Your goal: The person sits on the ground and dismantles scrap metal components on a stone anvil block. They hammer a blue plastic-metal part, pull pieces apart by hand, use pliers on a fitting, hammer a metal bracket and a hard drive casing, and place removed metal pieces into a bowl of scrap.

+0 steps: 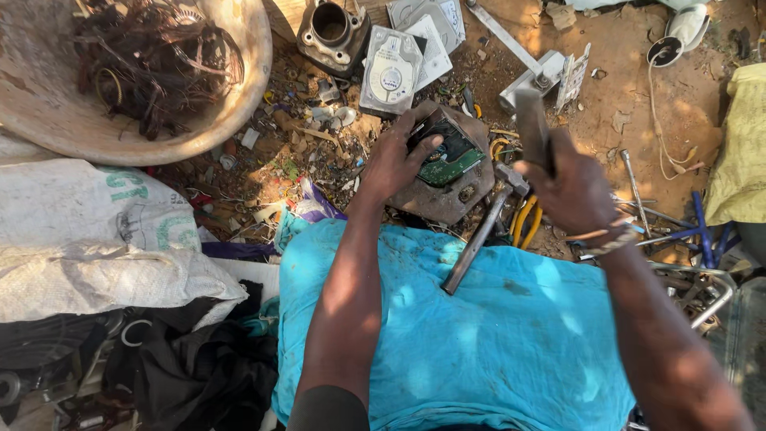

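Hands at work on a hard drive over a rusty metal block

The left hand [392, 160] presses fingers spread on an opened hard drive [447, 152], its green circuit board showing, atop a rusted metal block [447, 195] on the littered dirt ground [622, 72]. The right hand [576, 187] is clenched around a flat metal tool [533, 128], raised just right of the drive. A hammer [483, 231] leans on the block's right edge, its handle resting on blue cloth [479, 335]. More drives [391, 72] lie beyond, beside a basin of tangled wire [152, 56].

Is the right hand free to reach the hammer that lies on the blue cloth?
Probably not as it is: the right hand already grips a metal tool. The hammer lies close beside it with nothing covering its handle, so the path itself looks open.
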The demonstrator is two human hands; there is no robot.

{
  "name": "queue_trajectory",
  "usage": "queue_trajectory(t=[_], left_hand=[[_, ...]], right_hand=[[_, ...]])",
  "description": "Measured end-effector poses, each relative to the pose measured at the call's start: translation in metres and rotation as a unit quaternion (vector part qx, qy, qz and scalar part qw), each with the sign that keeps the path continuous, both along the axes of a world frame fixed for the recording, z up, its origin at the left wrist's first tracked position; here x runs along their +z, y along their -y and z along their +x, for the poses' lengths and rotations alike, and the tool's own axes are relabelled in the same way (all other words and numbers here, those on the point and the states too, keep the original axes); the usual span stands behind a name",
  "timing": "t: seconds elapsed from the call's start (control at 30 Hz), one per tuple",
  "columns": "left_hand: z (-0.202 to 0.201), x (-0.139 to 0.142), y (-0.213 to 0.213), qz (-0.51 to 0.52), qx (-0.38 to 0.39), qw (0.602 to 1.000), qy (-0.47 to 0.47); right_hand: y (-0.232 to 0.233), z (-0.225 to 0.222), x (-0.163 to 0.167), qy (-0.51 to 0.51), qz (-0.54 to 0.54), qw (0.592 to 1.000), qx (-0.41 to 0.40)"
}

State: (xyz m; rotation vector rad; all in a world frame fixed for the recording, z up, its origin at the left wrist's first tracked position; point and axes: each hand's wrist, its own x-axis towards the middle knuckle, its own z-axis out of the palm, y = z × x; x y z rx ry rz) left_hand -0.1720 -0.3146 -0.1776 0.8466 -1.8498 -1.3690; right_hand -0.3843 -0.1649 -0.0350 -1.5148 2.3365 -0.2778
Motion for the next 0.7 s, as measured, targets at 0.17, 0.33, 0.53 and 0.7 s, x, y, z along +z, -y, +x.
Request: queue_trajectory(t=[0.17, 0.33, 0.53, 0.7], left_hand=[[-0.002, 0.008, 0.002, 0.026, 0.011, 0.998, 0.051], [-0.004, 0.010, 0.004, 0.030, 0.011, 0.998, 0.047], [-0.004, 0.007, 0.005, 0.046, 0.005, 0.998, 0.039], [-0.005, 0.004, 0.008, 0.049, 0.003, 0.998, 0.029]], right_hand=[[0.012, 0.001, 0.067, -0.187, 0.021, 0.965, 0.183], [0.042, 0.020, 0.063, -0.309, 0.091, 0.896, 0.306], [0.068, 0.033, 0.066, -0.319, 0.040, 0.890, 0.324], [0.082, 0.039, 0.071, -0.252, 0.017, 0.901, 0.353]])
